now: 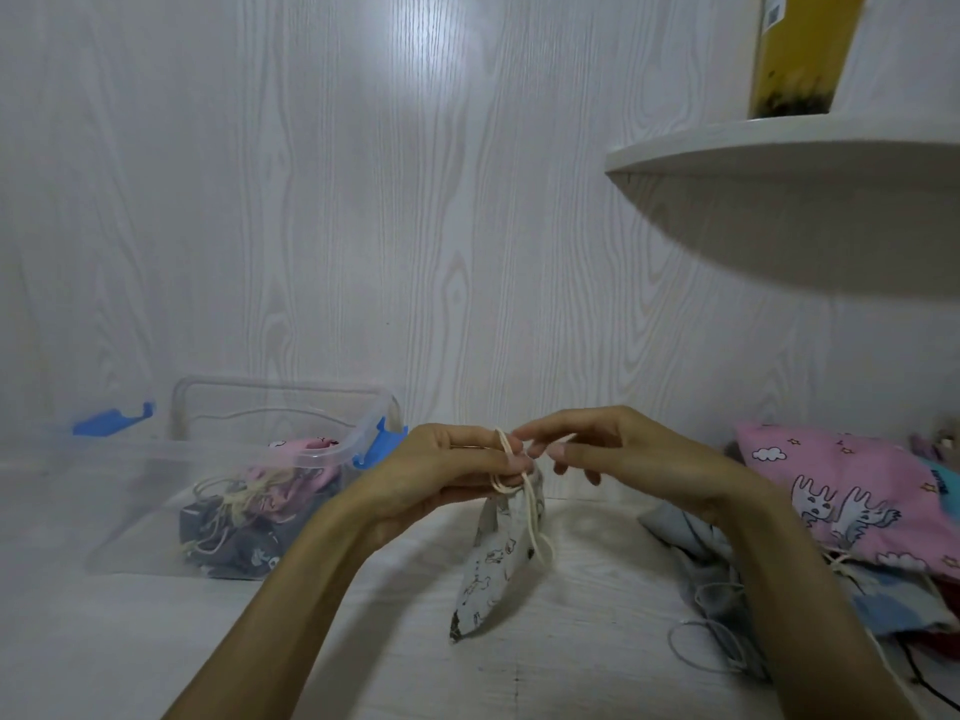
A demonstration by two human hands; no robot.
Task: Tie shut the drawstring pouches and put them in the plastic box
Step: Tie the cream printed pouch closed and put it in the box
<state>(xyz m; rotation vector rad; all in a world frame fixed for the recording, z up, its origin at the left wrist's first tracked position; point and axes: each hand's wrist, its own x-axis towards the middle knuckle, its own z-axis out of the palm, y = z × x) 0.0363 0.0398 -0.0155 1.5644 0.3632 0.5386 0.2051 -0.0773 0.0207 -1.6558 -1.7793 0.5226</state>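
White wood-grain counter (363,641) meets a matching wall. Left hand (457,470) pinches the cream drawstring (532,517) of a white printed pouch (488,574) hanging below it; right hand (618,449), fingers curled, appears to pinch the cord's end, partly hidden. Plastic box (156,511), left, holds blurred pouches.

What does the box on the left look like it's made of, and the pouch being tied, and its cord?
Box: clear hard plastic, glossy; the pouches inside show through its walls, and it has blue clips.
Pouch: thin woven fabric, matte, white with small dark prints; it hangs limp and folds.
Cord: cream, probably cotton string, soft and looped around the left hand's fingers.
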